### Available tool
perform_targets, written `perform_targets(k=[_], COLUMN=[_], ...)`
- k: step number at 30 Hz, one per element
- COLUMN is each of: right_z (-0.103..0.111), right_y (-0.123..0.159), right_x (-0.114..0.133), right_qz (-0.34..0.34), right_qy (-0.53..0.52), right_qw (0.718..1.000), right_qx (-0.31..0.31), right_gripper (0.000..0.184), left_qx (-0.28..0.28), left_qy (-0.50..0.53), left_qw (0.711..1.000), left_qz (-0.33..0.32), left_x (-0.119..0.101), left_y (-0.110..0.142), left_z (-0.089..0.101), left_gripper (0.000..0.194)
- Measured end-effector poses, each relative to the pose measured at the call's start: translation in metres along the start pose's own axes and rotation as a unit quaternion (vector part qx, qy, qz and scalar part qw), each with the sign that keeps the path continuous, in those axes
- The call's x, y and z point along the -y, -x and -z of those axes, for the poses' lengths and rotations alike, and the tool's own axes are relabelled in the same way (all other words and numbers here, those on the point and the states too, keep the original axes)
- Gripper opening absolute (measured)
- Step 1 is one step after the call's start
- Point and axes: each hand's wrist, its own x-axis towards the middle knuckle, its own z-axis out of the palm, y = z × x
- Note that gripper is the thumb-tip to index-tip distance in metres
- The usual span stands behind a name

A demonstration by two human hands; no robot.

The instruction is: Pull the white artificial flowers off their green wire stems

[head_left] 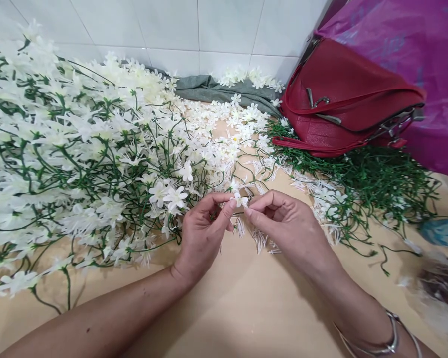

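Between the thumb and forefinger of my left hand [203,231] is a small white artificial flower [239,200]. My right hand [293,226] is closed in a pinch at the flower's right edge; what lies between its fingertips is too small to make out. Just beyond and below the fingers, thin white stamens [259,238] are scattered on the light tabletop [224,308]. Loose white blossoms [224,124] are spread farther back.
A large heap of white flowers on green stems [97,149] fills the left side. At the right, green stems [373,179] lie under a red handbag [351,94], with a purple plastic bag [425,74] behind. Grey-green cloth [212,89] runs along the tiled wall [227,25].
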Motion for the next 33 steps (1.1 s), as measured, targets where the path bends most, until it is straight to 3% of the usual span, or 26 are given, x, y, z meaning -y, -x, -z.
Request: perform_targets(k=[10, 15, 21, 29, 33], right_z=[0.001, -0.001, 0.000, 0.000, 0.001], right_y=[0.003, 0.001, 0.000, -0.001, 0.000], right_x=[0.004, -0.002, -0.005, -0.007, -0.010], right_qz=[-0.071, -0.064, -0.077, -0.025, 0.014], right_qy=[-0.057, -0.077, -0.098, -0.155, -0.114], right_qw=[0.993, 0.994, 0.992, 0.987, 0.993], right_qx=[0.073, 0.034, 0.017, 0.019, 0.020], right_gripper=[0.018, 0.022, 0.024, 0.034, 0.030], left_qx=[-0.019, 0.006, 0.029, 0.050, 0.065], left_qy=[0.011, -0.004, 0.025, -0.018, -0.030], left_qw=[1.000, 1.000, 0.999, 0.997, 0.996], left_qz=[-0.009, -0.001, -0.034, -0.060, -0.058], left_x=[0.000, 0.000, 0.001, 0.005, 0.007], left_y=[-0.001, 0.000, 0.002, 0.006, 0.005], left_z=[0.000, -0.001, -0.004, -0.001, 0.000], left_gripper=[0.012, 0.010, 0.009, 0.007, 0.005])
